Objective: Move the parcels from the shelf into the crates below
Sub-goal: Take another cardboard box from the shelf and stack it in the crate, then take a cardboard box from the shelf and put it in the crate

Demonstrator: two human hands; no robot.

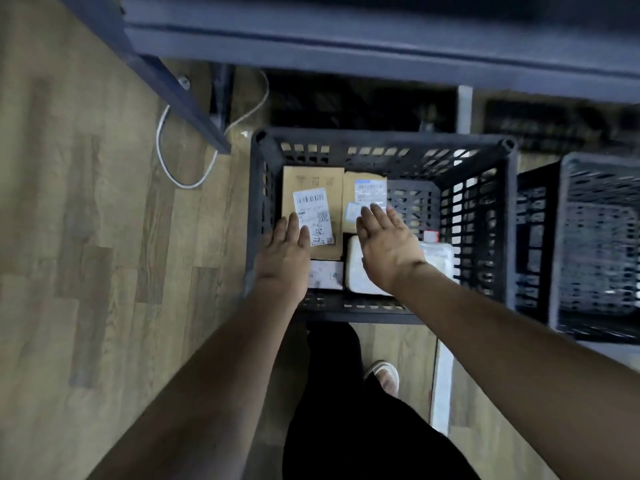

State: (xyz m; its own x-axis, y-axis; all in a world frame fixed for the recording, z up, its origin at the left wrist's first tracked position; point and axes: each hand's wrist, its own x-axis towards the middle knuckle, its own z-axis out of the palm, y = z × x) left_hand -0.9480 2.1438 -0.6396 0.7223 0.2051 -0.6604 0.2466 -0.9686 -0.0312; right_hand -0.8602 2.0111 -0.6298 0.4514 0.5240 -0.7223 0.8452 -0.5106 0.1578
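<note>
From the head camera I look straight down into a dark slatted crate [381,143] standing on the wood floor [86,202] below the edge of the dark shelf [346,39]. Both of my hands reach into it with fingers straight and spread — neither grip holds anything. My left hand [285,254] lies over the near end of the brown parcel [311,181] at the crate's left side, fingertips on or just above its white barcode label [313,211]; I cannot tell whether they press it. My right hand [388,244] hovers over the second brown parcel [349,202], which lies just beside the first and carries a label with a blue strip [370,192].

Nearer to me in the same crate lie paler parcels: a small white one [325,275] by the left wrist, a white padded one [356,271] partly under the right hand, and a clear-wrapped one [438,254] against the right wall. The far right corner of the crate floor shows bare grid.

A second crate [595,244] stands to the right, blurred. A white cable [166,150] loops on the floor by the shelf leg — my foot in a sandal [384,374] shows below.
</note>
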